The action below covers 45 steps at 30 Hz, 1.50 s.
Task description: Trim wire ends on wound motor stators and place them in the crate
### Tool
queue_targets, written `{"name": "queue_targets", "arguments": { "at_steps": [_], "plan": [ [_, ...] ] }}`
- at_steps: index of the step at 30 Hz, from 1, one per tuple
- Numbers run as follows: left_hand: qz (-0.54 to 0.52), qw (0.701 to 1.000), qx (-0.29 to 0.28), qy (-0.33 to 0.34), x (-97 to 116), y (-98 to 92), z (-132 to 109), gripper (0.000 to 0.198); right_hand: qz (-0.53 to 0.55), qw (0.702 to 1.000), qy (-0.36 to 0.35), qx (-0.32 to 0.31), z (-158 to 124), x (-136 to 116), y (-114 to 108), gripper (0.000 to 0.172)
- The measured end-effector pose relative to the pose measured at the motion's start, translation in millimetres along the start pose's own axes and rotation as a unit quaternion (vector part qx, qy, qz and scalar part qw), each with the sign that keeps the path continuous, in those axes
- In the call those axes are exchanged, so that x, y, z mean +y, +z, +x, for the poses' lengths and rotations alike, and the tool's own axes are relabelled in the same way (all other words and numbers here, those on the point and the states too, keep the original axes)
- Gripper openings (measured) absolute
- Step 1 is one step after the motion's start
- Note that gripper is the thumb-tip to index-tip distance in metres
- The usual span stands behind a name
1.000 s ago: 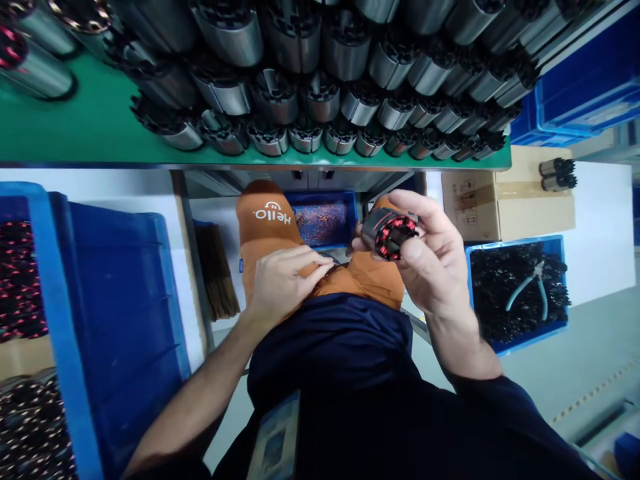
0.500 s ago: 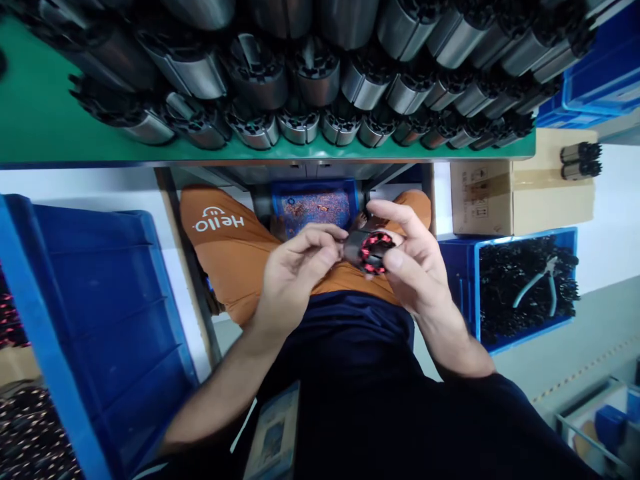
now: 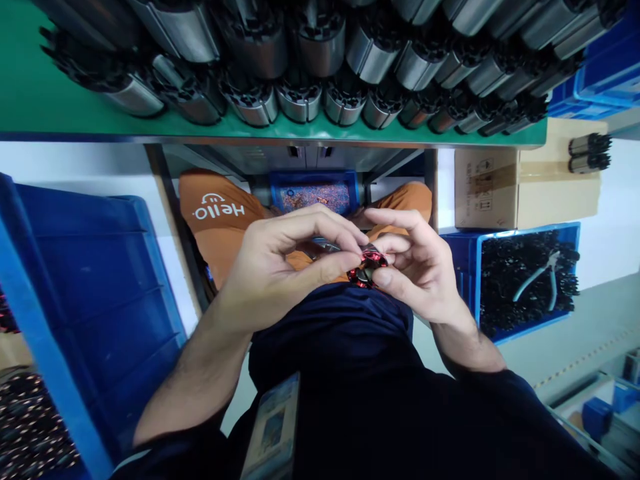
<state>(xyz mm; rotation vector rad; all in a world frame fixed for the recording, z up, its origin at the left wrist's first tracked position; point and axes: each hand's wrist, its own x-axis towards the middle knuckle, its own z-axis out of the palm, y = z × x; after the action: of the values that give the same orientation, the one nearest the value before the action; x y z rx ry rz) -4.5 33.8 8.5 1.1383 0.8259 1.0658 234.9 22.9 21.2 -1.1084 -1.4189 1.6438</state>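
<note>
Gripping a red-wound stator (image 3: 367,269), left hand (image 3: 280,267) and right hand (image 3: 423,273) closed round it, green bench (image 3: 50,113) above, blue crate (image 3: 100,287) alongside

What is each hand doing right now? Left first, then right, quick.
Left hand: closed, fingertips pinching the small motor part.
Right hand: closed, holding the same motor part.

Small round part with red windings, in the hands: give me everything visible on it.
The small round part is dark, with glossy red windings ringed around its end, which look like enamelled wire on a black core. Fingers hide most of it, and only the end tilted toward the camera shows. It is held above the lap, pinched from both sides by the thumb and fingertips of the left hand and of the right hand. Nothing else visibly touches it.
</note>
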Motion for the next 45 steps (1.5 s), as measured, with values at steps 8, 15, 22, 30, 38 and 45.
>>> {"name": "queue_targets", "arguments": {
  "at_steps": [8, 15, 22, 30, 38, 45],
  "plan": [
    [0.020, 0.987, 0.156, -0.039, -55, -5.5, -19, 0.014, 0.006, 0.999, 0.013, 0.047, -7, -3, -5, 0.073],
    [0.224, 0.962, 0.055, 0.148, -3, 12.8, -27, 0.121, 0.007, 1.000, 0.008, -0.028, 3, 0, -1, 0.080],
    [0.266, 0.951, 0.069, 0.143, -8, 17.3, -28, 0.099, -0.060, 0.997, -0.054, 0.003, 6, -1, -5, 0.060],
    [0.318, 0.928, 0.110, 0.159, -3, 19.4, -20, 0.042, -0.052, 0.970, -0.152, 0.184, 12, 2, -11, 0.005],
    [0.314, 0.923, 0.181, 0.129, -2, 22.1, -16, 0.038, -0.110, 0.971, -0.145, 0.153, 0, 7, 1, 0.037],
    [0.311, 0.920, 0.175, 0.158, -6, 25.7, -14, 0.033, -0.176, 0.969, -0.117, 0.130, 3, 0, -9, 0.020]
  ]
}}
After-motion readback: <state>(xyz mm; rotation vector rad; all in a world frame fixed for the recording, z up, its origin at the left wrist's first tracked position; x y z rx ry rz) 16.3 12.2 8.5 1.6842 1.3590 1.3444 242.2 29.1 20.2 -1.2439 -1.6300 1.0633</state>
